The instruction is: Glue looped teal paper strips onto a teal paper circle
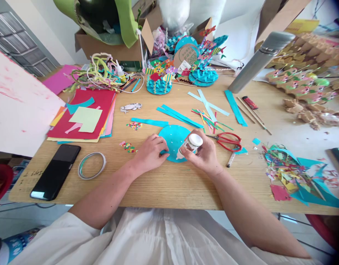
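A round blue paper disc dotted with small white spots lies on the table in front of me. My left hand is at its left edge, thumb and fingers closed on the rim. In my right hand is a white glue bottle, tilted with its nozzle down close to the disc's lower right part. Blue paper strips lie just behind the disc. Red-handled scissors rest right of my right hand. Small piles of coloured paper dots sit left of the disc.
At left are a black phone, a tape roll and stacked coloured paper. Finished blue paper models stand at the back. A steel flask stands back right; paper scraps heap at right.
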Action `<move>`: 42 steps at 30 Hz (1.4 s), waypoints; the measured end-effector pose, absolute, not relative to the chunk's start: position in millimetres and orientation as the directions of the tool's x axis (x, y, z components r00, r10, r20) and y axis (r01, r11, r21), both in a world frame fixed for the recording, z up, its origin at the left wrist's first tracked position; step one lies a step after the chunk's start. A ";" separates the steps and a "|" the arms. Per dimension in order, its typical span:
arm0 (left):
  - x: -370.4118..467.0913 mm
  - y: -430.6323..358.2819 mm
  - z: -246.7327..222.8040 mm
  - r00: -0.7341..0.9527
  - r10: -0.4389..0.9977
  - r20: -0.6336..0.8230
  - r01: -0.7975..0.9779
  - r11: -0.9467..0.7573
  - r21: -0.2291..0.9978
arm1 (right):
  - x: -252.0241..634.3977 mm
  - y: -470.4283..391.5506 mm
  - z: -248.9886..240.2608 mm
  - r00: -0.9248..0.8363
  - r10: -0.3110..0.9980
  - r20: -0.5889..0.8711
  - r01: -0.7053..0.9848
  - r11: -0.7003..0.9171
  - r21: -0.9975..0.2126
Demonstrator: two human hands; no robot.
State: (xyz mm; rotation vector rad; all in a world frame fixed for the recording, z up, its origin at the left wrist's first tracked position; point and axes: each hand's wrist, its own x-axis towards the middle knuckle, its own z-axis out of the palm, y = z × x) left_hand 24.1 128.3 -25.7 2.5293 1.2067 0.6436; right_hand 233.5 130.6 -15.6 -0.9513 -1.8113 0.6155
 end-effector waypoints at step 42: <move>24.4 128.7 -26.8 0.548 0.787 0.284 0.659 -0.615 0.433 | 255.1 158.3 -20.5 0.223 0.935 0.276 -0.170 0.316 -0.933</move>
